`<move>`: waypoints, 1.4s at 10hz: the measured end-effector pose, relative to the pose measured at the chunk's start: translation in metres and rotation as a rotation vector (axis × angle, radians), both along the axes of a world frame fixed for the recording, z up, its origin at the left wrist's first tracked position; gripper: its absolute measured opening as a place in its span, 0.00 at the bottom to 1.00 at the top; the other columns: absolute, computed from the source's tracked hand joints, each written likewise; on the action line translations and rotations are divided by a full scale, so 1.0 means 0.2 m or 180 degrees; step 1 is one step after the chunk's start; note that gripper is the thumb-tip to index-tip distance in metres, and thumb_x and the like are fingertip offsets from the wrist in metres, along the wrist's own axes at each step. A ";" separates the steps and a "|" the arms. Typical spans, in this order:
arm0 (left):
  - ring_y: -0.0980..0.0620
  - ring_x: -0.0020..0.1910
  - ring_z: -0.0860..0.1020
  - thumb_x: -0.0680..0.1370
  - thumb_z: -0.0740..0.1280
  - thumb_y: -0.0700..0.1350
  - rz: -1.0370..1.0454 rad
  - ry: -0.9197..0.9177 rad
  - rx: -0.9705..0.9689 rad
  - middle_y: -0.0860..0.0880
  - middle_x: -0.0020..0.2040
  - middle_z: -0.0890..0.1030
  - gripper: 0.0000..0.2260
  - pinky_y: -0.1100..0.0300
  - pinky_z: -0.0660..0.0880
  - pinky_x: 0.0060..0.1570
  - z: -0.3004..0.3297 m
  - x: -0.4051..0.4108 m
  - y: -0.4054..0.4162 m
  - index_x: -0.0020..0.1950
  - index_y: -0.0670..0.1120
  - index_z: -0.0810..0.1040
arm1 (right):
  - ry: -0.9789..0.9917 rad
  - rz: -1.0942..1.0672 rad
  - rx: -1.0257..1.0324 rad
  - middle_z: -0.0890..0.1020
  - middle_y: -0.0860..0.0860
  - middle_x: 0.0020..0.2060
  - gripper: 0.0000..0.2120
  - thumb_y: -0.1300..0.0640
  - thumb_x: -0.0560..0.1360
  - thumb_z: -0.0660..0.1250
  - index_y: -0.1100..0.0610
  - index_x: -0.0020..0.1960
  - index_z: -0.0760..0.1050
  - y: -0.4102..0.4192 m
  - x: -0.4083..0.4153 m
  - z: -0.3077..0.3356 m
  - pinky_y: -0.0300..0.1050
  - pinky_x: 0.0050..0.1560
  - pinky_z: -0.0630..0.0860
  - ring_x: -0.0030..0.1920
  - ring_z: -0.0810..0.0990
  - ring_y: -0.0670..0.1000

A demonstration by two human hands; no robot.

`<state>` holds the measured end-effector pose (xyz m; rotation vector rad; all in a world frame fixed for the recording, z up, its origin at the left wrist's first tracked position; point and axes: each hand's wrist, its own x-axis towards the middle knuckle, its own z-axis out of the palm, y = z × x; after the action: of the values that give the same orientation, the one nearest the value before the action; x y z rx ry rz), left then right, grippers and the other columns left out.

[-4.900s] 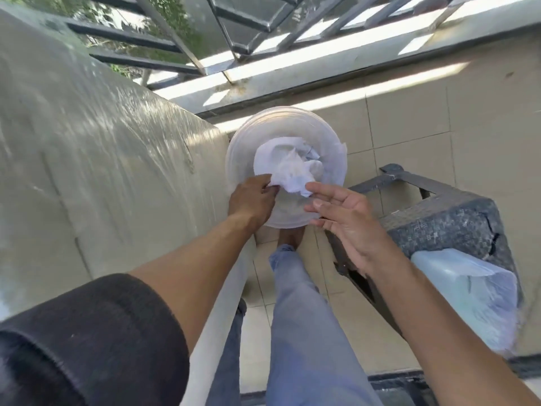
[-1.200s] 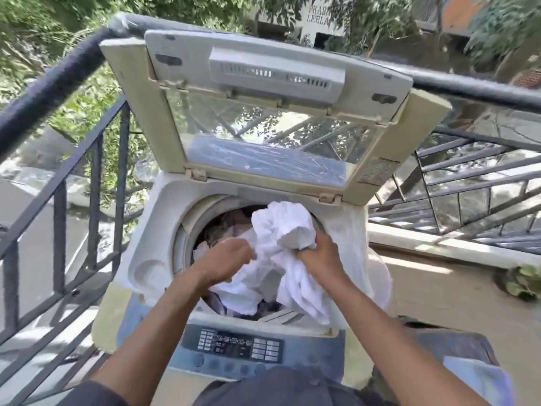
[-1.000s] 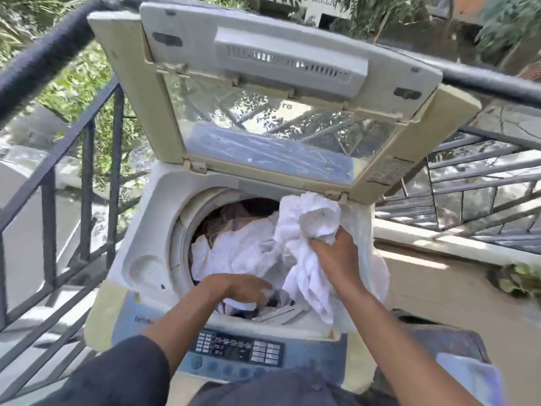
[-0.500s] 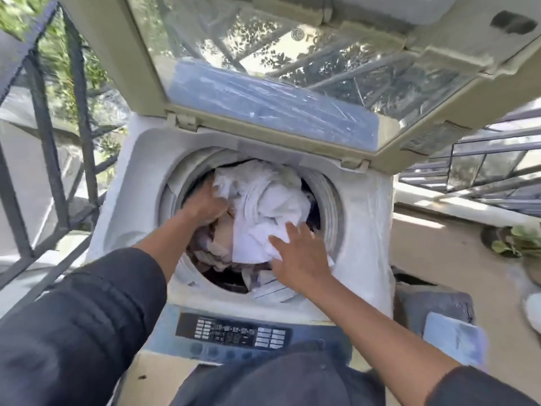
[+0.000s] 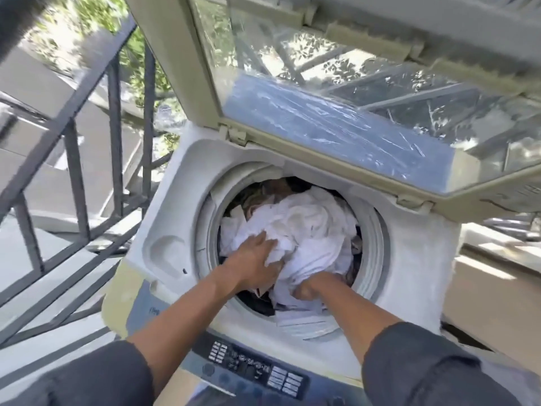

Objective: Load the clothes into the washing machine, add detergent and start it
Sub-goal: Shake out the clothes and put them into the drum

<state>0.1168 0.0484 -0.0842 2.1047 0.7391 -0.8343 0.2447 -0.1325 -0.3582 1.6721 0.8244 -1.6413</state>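
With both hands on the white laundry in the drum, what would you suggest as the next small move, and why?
Probably keep pressing the white cloth down. It is heaped up to the drum rim, with the left hand flat on top and the right hand dug in at its near edge under the open lid.

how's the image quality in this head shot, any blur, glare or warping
Head view: hard sunlight, with reflections of railing and leaves across the open lid; the railing at left is motion-blurred; wide-angle warping bends the washing machine edges; the white clothes look bright but keep their folds; left hand, right hand and control panel are fairly sharp.
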 end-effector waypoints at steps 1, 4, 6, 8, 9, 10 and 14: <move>0.46 0.83 0.57 0.84 0.64 0.56 -0.0082 -0.0158 0.0106 0.48 0.85 0.58 0.28 0.55 0.57 0.80 0.05 0.00 -0.01 0.83 0.51 0.64 | 0.0500 -0.0352 0.0225 0.58 0.48 0.82 0.63 0.10 0.55 0.47 0.43 0.83 0.52 -0.04 -0.04 0.06 0.63 0.73 0.63 0.74 0.67 0.59; 0.44 0.65 0.78 0.81 0.63 0.44 -0.0276 -0.0413 0.0109 0.46 0.66 0.80 0.17 0.55 0.75 0.61 -0.03 0.15 0.01 0.70 0.50 0.79 | -0.1322 -0.0255 0.2492 0.80 0.54 0.59 0.16 0.48 0.79 0.65 0.50 0.65 0.76 0.25 -0.03 1.48 0.49 0.46 0.67 0.58 0.79 0.58; 0.44 0.84 0.53 0.82 0.62 0.47 -0.0806 0.0302 0.0413 0.49 0.86 0.51 0.33 0.45 0.59 0.80 -0.23 0.17 0.14 0.86 0.54 0.54 | -0.1150 0.0160 0.1808 0.69 0.58 0.74 0.25 0.41 0.81 0.61 0.46 0.76 0.66 0.11 -0.03 1.29 0.68 0.74 0.54 0.74 0.64 0.62; 0.43 0.85 0.47 0.83 0.65 0.52 -0.0248 0.0883 0.0012 0.52 0.86 0.42 0.36 0.48 0.56 0.81 -0.16 0.12 0.19 0.86 0.58 0.48 | -0.0599 0.0030 0.0305 0.74 0.62 0.71 0.57 0.20 0.63 0.56 0.57 0.80 0.63 -0.15 -0.04 0.58 0.74 0.72 0.50 0.73 0.68 0.67; 0.48 0.85 0.52 0.83 0.66 0.47 0.0063 0.0635 -0.0087 0.51 0.85 0.51 0.33 0.55 0.56 0.80 -0.08 0.12 0.16 0.86 0.51 0.55 | -0.0731 -0.0498 0.0561 0.72 0.55 0.72 0.38 0.27 0.77 0.47 0.49 0.78 0.66 0.04 -0.01 1.04 0.74 0.73 0.49 0.75 0.66 0.63; 0.46 0.82 0.63 0.85 0.63 0.48 0.0313 0.0394 -0.0028 0.47 0.84 0.61 0.26 0.57 0.62 0.74 -0.01 0.09 0.13 0.83 0.49 0.64 | -0.0877 -0.0438 0.1491 0.75 0.55 0.71 0.25 0.43 0.84 0.54 0.49 0.79 0.63 0.09 -0.02 1.45 0.63 0.73 0.61 0.71 0.72 0.60; 0.65 0.54 0.80 0.84 0.66 0.49 0.0369 -0.1105 -0.0367 0.59 0.57 0.82 0.12 0.73 0.75 0.53 0.46 0.10 -0.32 0.68 0.57 0.79 | -0.1440 -0.2430 0.3354 0.83 0.42 0.51 0.12 0.42 0.81 0.60 0.43 0.59 0.77 -0.36 -0.11 1.88 0.47 0.51 0.79 0.52 0.81 0.47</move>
<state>0.1373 -0.0162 0.0070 2.0103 0.6042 -0.4219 0.2227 -0.2052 0.0178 3.2583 0.9326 -1.1380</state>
